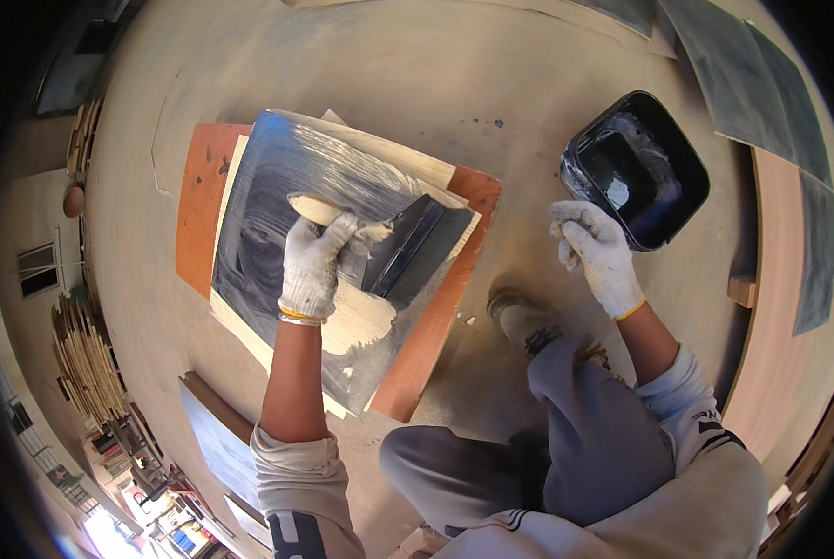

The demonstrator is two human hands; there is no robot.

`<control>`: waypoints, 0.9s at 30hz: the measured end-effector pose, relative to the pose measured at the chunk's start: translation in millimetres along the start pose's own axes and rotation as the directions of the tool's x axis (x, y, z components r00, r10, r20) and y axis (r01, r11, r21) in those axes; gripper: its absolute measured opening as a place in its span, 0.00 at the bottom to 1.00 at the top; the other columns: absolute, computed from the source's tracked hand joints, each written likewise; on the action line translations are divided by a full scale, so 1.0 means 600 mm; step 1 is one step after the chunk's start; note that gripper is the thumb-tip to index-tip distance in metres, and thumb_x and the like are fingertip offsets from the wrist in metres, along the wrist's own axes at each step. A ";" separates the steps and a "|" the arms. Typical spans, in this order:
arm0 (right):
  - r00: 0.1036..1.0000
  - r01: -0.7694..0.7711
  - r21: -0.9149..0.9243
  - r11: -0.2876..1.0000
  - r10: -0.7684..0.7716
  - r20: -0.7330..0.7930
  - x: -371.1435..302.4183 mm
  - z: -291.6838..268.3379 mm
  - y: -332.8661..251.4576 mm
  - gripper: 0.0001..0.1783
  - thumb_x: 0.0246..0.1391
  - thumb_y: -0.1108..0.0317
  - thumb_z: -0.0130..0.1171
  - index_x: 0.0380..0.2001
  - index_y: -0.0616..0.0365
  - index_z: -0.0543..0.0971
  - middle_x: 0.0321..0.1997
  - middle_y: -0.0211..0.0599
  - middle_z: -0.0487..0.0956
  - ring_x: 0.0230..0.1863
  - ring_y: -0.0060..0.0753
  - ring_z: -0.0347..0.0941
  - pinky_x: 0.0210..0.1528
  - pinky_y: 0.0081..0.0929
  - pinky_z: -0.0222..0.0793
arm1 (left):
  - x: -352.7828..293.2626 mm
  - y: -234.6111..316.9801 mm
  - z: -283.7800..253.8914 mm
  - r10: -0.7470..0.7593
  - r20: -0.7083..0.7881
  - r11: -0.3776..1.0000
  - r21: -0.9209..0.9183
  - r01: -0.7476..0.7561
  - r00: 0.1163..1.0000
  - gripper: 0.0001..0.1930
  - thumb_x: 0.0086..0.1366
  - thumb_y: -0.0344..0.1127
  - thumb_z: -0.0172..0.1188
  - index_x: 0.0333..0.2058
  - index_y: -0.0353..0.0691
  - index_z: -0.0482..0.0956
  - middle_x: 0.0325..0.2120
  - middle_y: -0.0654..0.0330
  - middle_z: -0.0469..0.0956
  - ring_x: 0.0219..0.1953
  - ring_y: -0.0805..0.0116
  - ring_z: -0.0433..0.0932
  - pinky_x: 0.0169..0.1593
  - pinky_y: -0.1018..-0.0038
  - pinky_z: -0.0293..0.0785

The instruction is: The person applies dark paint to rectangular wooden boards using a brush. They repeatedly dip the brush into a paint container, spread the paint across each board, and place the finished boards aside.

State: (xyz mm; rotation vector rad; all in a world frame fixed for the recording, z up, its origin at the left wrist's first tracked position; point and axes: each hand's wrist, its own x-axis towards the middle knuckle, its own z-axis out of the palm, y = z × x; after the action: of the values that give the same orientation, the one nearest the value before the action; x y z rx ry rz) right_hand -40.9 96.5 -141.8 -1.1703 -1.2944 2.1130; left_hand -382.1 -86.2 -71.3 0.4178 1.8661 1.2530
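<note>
My left hand [311,270], in a white knit glove, is wrapped round the pale wooden handle of a wide paintbrush [406,244]. The brush's broad dark head lies on a wooden board [286,186] smeared with black paint, with pale wood showing through in streaks and in a patch below the brush. My right hand [599,250], gloved the same way, hovers beside the near left side of a black tub [687,177]. Its fingers are curled in loosely, and nothing shows in them. Wet dark paint coats the inside of the tub.
A reddish-brown board [214,200] lies under the painted one and sticks out on both sides. My shoe [521,321] is on the floor between boards and tub. Dark sheets and a long plank [771,279] lie at the right. Bundled wood strips [89,359] are at the left.
</note>
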 end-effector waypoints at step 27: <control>0.998 -0.070 0.012 0.998 0.070 0.000 -0.007 -0.021 0.071 0.16 0.69 0.78 0.53 0.57 0.61 0.81 0.42 0.34 0.81 0.31 0.19 0.74 0.33 0.19 0.71 | 0.008 0.008 0.038 0.011 0.016 1.000 -0.020 -0.011 1.000 0.08 0.73 0.30 0.64 0.46 0.33 0.80 0.29 0.61 0.84 0.22 0.78 0.77 0.24 0.81 0.70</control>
State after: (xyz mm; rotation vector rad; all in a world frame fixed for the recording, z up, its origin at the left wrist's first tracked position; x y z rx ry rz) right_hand -24.6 79.0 -179.5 -1.2278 -1.2563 2.1663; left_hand -368.1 -67.3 -73.1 0.4269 1.8383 1.2706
